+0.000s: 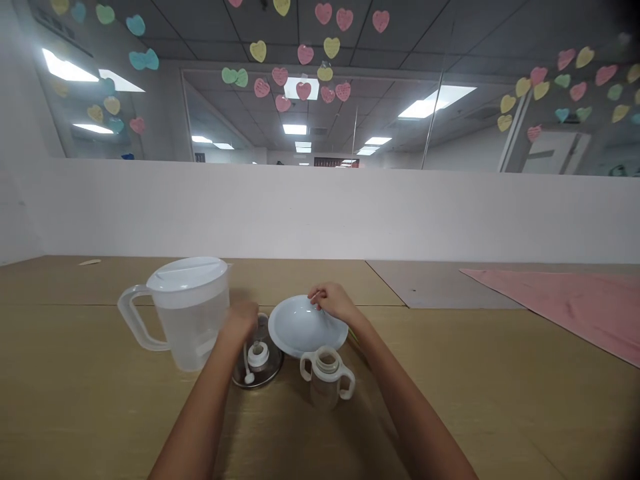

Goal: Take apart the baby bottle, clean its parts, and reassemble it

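Observation:
My left hand [241, 321] hangs curled just over a round steel dish [267, 373], close to the right side of a clear plastic pitcher [193, 333] with a white lid. On the dish stand a white bottle collar [258, 357] and a thin white stick with a rounded end [248, 373]. My right hand [333, 300] grips the far edge of a white upturned bowl [295, 327]. Just below that bowl is a clear two-handled cup [325, 377] with no lid on it.
All of this stands on a light wooden table [75, 400]. A pink cloth [565, 307] lies on a grey board at the right, and a small pale stick [89, 262] lies at the far edge. A white partition [320, 213] runs behind the table.

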The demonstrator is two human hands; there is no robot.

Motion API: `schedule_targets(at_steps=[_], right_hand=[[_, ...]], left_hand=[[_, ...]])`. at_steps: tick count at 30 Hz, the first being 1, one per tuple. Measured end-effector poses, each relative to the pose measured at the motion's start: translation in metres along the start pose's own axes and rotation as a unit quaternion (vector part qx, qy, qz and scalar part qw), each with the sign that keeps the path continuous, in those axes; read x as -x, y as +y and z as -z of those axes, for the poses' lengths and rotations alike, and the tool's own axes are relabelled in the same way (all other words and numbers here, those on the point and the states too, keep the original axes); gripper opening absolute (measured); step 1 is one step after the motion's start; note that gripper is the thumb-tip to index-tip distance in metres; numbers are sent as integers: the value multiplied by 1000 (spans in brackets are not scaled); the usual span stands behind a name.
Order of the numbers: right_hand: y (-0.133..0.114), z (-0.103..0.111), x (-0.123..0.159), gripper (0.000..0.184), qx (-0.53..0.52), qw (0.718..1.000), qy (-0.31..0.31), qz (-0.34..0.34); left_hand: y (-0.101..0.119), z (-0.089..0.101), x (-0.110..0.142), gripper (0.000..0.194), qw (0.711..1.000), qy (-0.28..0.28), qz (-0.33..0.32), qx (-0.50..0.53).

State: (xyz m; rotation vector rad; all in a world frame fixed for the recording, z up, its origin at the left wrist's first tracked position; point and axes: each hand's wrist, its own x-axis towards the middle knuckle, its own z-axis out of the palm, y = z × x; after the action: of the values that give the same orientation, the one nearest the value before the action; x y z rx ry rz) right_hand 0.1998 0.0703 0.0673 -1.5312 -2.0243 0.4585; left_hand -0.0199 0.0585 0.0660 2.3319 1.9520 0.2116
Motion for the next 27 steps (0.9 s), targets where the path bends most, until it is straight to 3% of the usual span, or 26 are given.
schedule_targets(at_steps=[2, 5, 8, 10, 13, 18, 27], right_hand=[[-11, 15, 9, 28, -38, 999, 28, 22], [-31, 37, 28, 28, -139, 983, 86, 88], [-55, 55, 51, 24, -222, 950, 145, 165], [-71, 62, 65, 15, -260, 919, 198, 219], [-85, 64, 78, 12, -277, 886, 263, 263], [-82, 54, 73, 10, -283, 894, 225, 266], [-75, 55, 67, 10, -288, 885, 240, 274]], left_hand=[[5, 20, 8, 10, 1000, 17, 1, -21], [19, 50, 24, 8, 995, 78, -55, -10], [35, 64, 33, 10, 962, 179, -161, 127], [43, 62, 32, 12, 931, 205, -197, 230], [52, 50, 24, 11, 905, 216, -199, 307], [59, 37, 19, 17, 887, 229, -173, 362], [55, 42, 18, 18, 876, 235, -162, 389]])
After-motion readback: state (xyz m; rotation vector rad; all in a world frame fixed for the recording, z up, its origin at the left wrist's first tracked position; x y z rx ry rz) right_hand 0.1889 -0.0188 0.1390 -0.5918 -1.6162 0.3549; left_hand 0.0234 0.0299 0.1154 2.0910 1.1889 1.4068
